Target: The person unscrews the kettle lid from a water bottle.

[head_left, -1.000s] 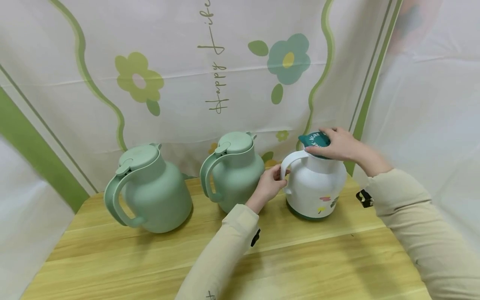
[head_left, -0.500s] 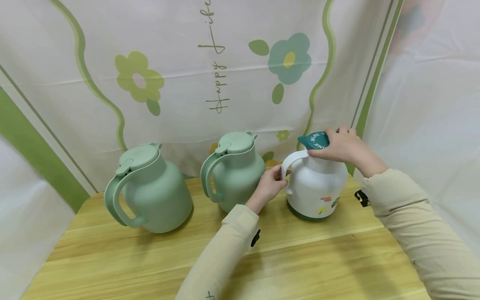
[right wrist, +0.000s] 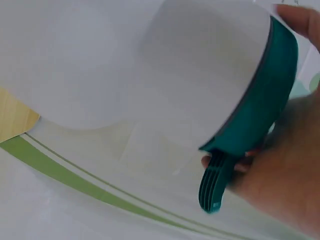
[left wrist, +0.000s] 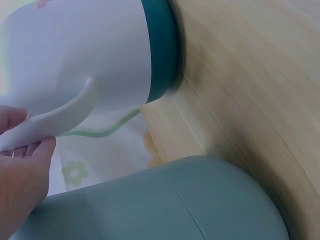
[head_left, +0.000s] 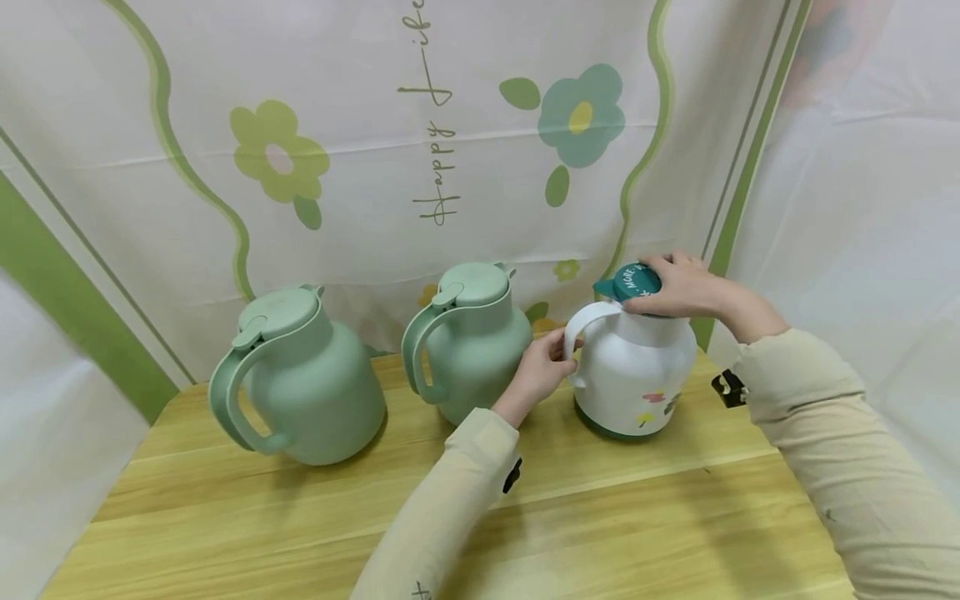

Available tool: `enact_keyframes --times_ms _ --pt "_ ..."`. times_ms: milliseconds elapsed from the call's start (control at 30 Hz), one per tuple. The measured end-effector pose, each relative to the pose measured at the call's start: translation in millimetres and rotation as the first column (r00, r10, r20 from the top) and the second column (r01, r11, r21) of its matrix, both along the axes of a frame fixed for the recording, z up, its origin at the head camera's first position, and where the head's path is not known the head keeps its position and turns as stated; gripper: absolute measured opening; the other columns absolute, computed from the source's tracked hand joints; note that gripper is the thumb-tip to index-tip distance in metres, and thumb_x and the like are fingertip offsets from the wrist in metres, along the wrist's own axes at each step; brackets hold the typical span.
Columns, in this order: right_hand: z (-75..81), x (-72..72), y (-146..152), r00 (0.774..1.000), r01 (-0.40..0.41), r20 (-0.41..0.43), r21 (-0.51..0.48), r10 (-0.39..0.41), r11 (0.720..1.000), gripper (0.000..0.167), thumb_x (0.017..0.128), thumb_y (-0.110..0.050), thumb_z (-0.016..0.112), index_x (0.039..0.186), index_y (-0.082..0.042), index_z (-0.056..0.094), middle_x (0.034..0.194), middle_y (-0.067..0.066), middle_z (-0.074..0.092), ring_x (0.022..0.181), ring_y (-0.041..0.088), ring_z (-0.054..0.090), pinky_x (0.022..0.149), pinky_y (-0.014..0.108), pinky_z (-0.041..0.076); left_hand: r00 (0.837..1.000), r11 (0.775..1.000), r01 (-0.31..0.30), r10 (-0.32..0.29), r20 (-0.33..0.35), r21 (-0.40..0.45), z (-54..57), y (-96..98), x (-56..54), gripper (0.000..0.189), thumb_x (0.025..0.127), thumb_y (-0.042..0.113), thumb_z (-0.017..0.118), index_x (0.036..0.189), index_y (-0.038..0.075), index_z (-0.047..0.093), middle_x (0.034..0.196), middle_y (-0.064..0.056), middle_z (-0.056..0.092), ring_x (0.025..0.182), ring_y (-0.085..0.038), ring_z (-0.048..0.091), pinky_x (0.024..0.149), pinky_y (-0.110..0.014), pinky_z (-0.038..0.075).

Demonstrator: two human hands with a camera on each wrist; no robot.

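A white thermos jug (head_left: 637, 358) with a dark green base and small printed leaves stands upright at the right of the table. My left hand (head_left: 536, 367) grips its white handle (head_left: 588, 317), thumb on one side and fingertips on the other, as the left wrist view also shows. On top sits a teal lid (head_left: 636, 282) with white lettering and a pointed tip facing left. My right hand (head_left: 678, 287) holds this lid from the right, thumb at the front and fingers over the back. A ribbed teal tab (right wrist: 215, 185) juts from the lid beside that hand in the right wrist view.
Two matte green jugs with lids, the middle jug (head_left: 480, 350) and the left jug (head_left: 315, 392), stand upright on the wooden table (head_left: 300, 533). The middle one is close to my left wrist. A printed curtain (head_left: 360, 192) hangs right behind the table.
My right hand has shifted its hold on the lid and the lid has turned, its lettering and pointed tip now at a different angle. My left hand keeps the handle; the jug has barely moved.
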State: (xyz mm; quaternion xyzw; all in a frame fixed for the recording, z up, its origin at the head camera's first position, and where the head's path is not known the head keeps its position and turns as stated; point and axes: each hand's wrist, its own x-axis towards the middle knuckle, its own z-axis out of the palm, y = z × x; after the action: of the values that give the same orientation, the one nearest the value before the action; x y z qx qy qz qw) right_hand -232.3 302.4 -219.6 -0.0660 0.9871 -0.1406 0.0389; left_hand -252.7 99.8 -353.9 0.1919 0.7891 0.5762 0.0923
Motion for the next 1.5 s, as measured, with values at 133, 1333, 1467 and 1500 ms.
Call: enact_keyframes --times_ms 133,1333,1467,1500 --pt "-1.6 2.8 -7 0.992 0.124 -0.009 0.032 -0.124 0.992 0.103 0.082 -0.066 0.055 0.145 0.009 0.022 0.137 0.044 0.025 0.121 0.057 0.026 0.095 0.067 0.031 1.000 1.000 0.000 0.000 -0.006 0.001 0.4 0.8 -0.3 0.045 0.090 -0.001 0.058 0.134 0.009 0.055 0.126 -0.009 0.065 0.122 -0.022 0.058 0.096 -0.032 0.051" --pt "0.8 9.7 -7 0.978 0.198 -0.076 0.054 -0.194 0.979 0.103 0.081 -0.068 0.054 0.142 0.009 0.027 0.128 0.046 0.026 0.114 0.056 0.024 0.089 0.063 0.034 1.000 1.000 0.016 -0.016 -0.016 0.007 -3.9 -0.8 -1.8 0.041 0.090 0.000 0.058 0.131 0.007 0.056 0.127 -0.011 0.063 0.123 -0.023 0.058 0.096 -0.032 0.050" --pt "2.8 10.9 -6 0.978 0.208 -0.011 0.055 -0.208 0.977 0.102 0.082 -0.069 0.050 0.141 0.011 0.027 0.127 0.045 0.023 0.109 0.054 0.026 0.085 0.061 0.039 1.000 1.000 0.009 -0.009 -0.004 0.008 -2.9 -0.7 -1.0 0.043 0.091 -0.001 0.057 0.133 0.008 0.055 0.128 -0.010 0.063 0.124 -0.023 0.057 0.097 -0.033 0.050" --pt "3.4 10.9 -5 0.980 0.200 -0.002 0.051 -0.201 0.978 0.102 0.083 -0.068 0.050 0.141 0.012 0.026 0.129 0.046 0.021 0.110 0.054 0.027 0.086 0.061 0.040 1.000 1.000 0.009 -0.009 -0.002 0.009 -2.5 -0.6 -0.9 0.044 0.091 -0.001 0.057 0.134 0.008 0.054 0.128 -0.010 0.063 0.124 -0.023 0.056 0.097 -0.033 0.050"
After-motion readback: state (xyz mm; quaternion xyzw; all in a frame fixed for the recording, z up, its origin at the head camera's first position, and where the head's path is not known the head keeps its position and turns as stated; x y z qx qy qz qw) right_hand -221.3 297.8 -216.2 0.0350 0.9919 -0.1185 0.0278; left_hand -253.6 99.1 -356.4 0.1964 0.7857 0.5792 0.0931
